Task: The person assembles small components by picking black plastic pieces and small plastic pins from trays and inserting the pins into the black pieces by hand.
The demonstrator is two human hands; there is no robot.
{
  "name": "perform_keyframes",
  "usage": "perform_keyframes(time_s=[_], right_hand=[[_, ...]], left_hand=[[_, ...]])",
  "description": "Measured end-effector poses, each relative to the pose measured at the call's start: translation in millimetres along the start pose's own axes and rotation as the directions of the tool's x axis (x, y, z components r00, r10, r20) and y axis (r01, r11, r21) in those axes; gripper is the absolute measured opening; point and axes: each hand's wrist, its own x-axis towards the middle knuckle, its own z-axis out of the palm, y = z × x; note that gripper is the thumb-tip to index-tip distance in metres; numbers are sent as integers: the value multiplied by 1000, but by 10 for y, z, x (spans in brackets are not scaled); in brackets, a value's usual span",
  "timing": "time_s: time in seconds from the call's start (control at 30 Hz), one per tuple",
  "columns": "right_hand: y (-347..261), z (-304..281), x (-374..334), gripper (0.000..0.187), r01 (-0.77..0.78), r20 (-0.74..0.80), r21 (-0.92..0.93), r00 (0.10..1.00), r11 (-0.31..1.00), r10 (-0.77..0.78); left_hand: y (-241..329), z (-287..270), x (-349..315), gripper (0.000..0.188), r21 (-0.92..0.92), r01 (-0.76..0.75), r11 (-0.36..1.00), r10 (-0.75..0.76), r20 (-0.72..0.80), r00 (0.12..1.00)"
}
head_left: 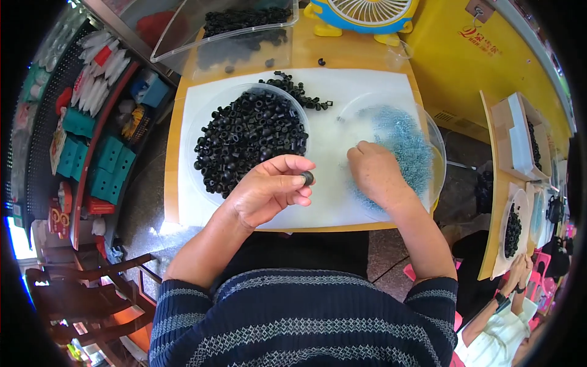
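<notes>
My left hand [264, 191] pinches a small round black part [307, 178] between thumb and fingertips, just past the near right rim of a round clear tray [304, 116]. That tray is heaped with small black ring-like and ball-like parts [251, 137]. My right hand [380, 174] is closed, fingertips pressed together, over the left side of a second clear round tray [438, 150]. Many tiny translucent blue pieces [406, 137] are spread in it. Whatever the right fingertips hold, if anything, is too small to make out.
A pile of joined black parts [299, 92] lies behind the trays on a white sheet [327, 140]. Farther back stand a clear bin [244, 52] of black parts and a blue-yellow fan [367, 15]. Shelves [101, 140] line the left; another person's hands [520, 269] work at a right-hand table.
</notes>
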Motion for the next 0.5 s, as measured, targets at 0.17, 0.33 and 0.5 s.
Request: perform_keyframes(time_s=[0.17, 0.33, 0.5], right_hand=[[87, -49, -21, 7, -141, -23, 203, 989, 969, 149], [105, -233, -95, 7, -402, 213, 782, 891, 477, 401], [-74, -243, -166, 10, -238, 199, 966, 933, 101, 298]], left_hand=[[-79, 59, 66, 15, 24, 13, 1000, -11, -54, 998], [-99, 89, 124, 15, 53, 51, 997, -47, -70, 996], [-78, 104, 145, 15, 86, 72, 994, -67, -59, 996]])
